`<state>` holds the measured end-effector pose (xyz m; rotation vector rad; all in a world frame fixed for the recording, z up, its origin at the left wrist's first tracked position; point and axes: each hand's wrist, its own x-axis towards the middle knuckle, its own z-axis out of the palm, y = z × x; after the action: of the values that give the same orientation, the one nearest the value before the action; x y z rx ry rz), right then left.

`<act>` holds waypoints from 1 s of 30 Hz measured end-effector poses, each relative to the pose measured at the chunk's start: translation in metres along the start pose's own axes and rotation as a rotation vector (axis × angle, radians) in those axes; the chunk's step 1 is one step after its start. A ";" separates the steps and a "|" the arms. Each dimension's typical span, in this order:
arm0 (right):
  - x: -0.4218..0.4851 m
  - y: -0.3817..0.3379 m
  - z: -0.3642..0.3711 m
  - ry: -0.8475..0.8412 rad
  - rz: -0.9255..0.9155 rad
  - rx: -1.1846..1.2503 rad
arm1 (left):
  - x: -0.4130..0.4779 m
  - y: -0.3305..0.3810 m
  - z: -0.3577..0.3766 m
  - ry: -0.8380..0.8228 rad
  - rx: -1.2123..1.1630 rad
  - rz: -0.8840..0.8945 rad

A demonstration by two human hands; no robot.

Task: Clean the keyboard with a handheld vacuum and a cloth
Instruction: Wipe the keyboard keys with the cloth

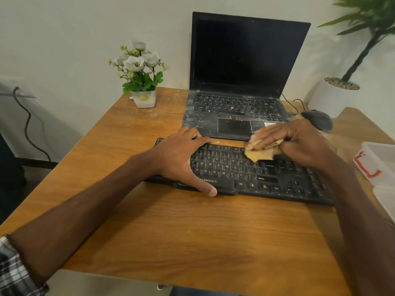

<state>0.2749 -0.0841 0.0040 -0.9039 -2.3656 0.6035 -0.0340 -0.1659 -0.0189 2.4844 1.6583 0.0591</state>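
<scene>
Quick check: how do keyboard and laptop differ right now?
The laptop deck is streaked with pale dust; the keyboard looks darker, cleaner. The left hand rests on the keyboard and the right hand holds a cloth on it; the laptop stands behind, lid open. Both are black.

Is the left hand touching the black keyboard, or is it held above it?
Touching. The head view shows the left hand lying on the keyboard, with its thumb on the front edge and its fingers reaching the back edge.
</scene>
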 end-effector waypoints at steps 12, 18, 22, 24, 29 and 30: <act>-0.005 0.006 -0.006 -0.176 0.122 0.037 | -0.001 -0.001 0.001 0.003 -0.031 -0.005; -0.019 0.009 -0.029 -0.043 0.202 -0.002 | 0.000 0.001 0.000 -0.007 -0.020 -0.005; -0.012 -0.003 -0.017 0.049 0.044 0.012 | -0.001 0.002 -0.001 -0.003 -0.030 -0.008; -0.006 -0.007 -0.007 -0.018 0.000 0.018 | -0.001 0.002 -0.001 -0.003 -0.036 -0.009; -0.009 0.003 -0.003 -0.200 0.145 0.062 | -0.002 0.002 0.000 -0.005 -0.041 -0.015; -0.012 0.006 -0.009 -0.190 0.182 0.061 | -0.001 0.002 -0.001 -0.006 -0.037 -0.012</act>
<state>0.2906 -0.0862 0.0030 -1.0855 -2.4317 0.8628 -0.0328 -0.1677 -0.0180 2.4449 1.6541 0.0800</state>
